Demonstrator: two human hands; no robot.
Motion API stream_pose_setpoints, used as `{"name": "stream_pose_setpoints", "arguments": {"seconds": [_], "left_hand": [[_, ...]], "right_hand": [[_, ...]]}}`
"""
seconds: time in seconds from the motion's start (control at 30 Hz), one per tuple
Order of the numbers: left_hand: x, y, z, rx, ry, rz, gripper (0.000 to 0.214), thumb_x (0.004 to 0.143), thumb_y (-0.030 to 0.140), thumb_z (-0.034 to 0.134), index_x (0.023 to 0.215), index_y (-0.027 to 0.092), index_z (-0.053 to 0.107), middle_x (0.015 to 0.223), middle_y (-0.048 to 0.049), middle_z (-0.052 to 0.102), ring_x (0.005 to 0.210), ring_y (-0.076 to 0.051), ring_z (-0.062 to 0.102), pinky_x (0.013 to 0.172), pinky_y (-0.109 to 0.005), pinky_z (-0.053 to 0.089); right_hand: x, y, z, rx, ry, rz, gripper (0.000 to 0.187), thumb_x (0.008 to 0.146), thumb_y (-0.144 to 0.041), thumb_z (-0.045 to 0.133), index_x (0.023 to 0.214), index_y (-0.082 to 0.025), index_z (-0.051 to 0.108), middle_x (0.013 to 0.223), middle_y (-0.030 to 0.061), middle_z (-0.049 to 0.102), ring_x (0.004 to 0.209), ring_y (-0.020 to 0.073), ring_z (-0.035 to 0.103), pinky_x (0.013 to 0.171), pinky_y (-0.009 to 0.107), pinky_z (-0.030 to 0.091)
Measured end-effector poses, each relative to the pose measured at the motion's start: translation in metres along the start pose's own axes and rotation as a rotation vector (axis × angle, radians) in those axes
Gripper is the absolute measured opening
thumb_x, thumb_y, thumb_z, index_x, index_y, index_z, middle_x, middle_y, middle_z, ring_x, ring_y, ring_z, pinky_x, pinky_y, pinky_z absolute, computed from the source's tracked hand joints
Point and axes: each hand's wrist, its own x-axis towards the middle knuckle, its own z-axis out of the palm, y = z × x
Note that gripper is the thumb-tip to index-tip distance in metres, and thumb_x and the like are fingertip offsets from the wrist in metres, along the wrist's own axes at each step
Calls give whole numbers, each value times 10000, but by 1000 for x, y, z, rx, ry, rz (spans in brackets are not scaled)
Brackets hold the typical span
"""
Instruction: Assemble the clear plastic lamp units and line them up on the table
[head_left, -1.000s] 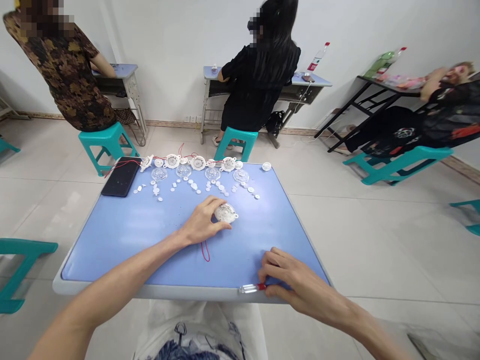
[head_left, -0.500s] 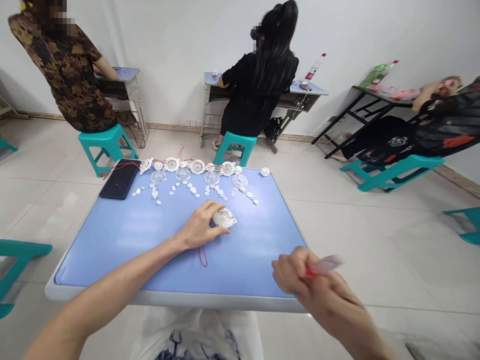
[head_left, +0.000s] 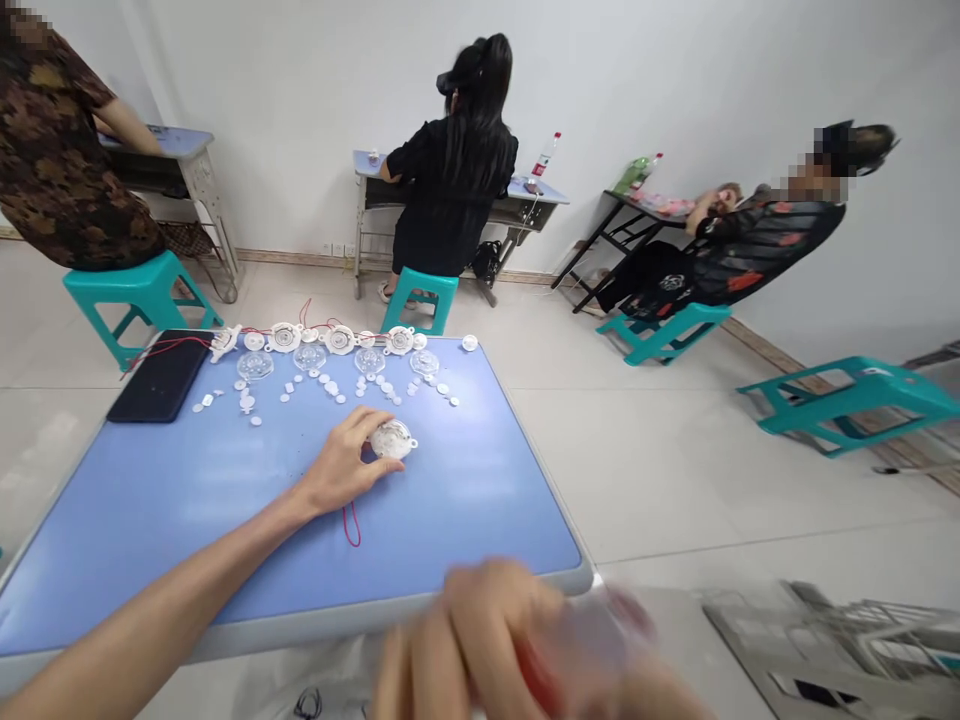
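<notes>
My left hand (head_left: 346,466) lies on the blue table (head_left: 187,500), its fingers closed round a round clear plastic part (head_left: 392,438). From under that hand a red wire loop (head_left: 350,524) trails toward me. Below the table's near edge, my right hand (head_left: 480,645) is smeared by motion. It looks closed round a red and clear tool (head_left: 592,630), of which only a blur shows.
Along the far table edge runs a row of white round parts (head_left: 330,339) joined by red wires, with small white discs (head_left: 330,385) before them. A black phone (head_left: 160,375) lies far left. Teal stools (head_left: 847,400) and three other people at desks surround the table.
My right hand picked the red and clear tool up off the near table edge and swung it down toward me. The view turned right. My left hand stayed on the round part.
</notes>
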Motion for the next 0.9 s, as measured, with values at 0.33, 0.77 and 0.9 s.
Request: {"name": "stream_pose_setpoints", "arguments": {"seconds": [0.33,0.77,0.9], "left_hand": [[-2,-3,5,-8,2,-17,525,744,301,781,1216,196,576,1098,-59,586,945,-197,590,764,-307,537],[-3,-4,7,-33,0,-37,532,734,310,789,1210,195,581,1084,-60,572,947,-203,584,784,-322,538],[-3,-4,7,-53,6,-25,492,742,321,777,1185,206,594,1067,-54,570,917,-192,579,755,-315,537]], "right_hand": [[80,61,-100,-17,482,-157,179,872,-404,611,924,-234,590,751,0,576,670,139,497,624,296,415],[73,69,-71,-288,640,-334,142,963,-369,486,1053,-260,467,667,-54,599,512,104,495,518,266,434],[75,68,-65,-386,661,-377,130,963,-376,478,948,-255,434,654,-57,603,478,94,489,494,259,432]]}}
